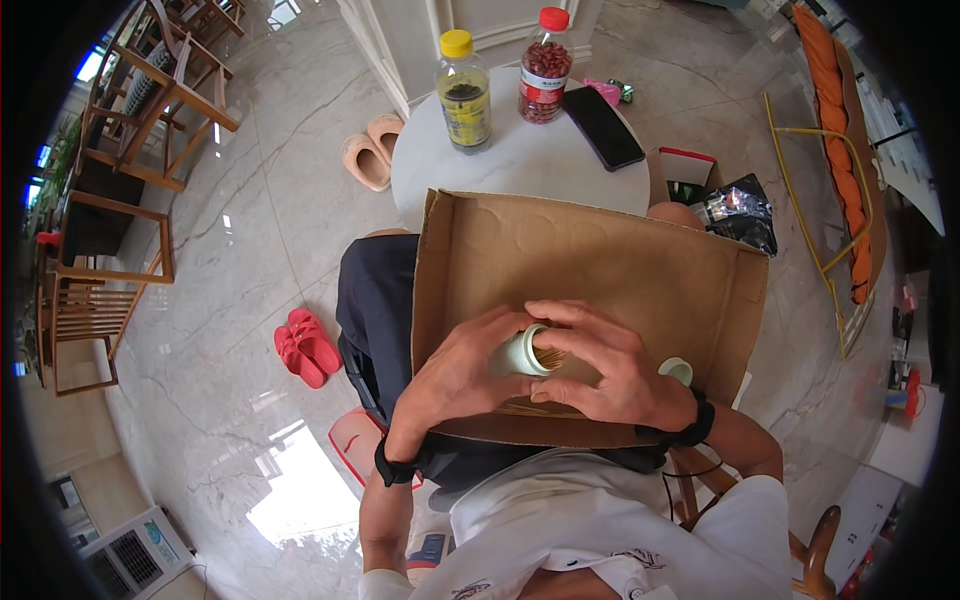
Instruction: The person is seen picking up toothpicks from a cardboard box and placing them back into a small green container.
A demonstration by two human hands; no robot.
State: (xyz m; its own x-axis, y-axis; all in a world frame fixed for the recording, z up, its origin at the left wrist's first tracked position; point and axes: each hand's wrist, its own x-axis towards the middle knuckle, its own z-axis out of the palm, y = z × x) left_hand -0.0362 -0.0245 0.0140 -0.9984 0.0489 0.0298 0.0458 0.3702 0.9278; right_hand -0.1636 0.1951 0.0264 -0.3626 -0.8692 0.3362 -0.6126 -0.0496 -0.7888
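My left hand (471, 367) is wrapped around a pale green cylindrical container (527, 352), tipped so that its mouth faces right. A bundle of thin wooden toothpicks (551, 360) shows at the mouth. Around them curl the fingers of my right hand (600, 364), the index finger at the rim and the thumb below; the fingertips' exact contact is partly hidden. Beneath both hands an open cardboard box (517, 232) rests across my lap. More toothpicks (541, 408) lie along its near side. A pale green round cap (676, 370) is in the box, right of my right wrist.
Beyond the box, a round white table (435, 184) bears a yellow-capped bottle (465, 105), a red-capped bottle of red beans (545, 71) and a black smartphone (604, 129). Red slippers (307, 347) and beige slippers (371, 154) lie on the floor to the left. A black plastic bag (739, 214) sits at right.
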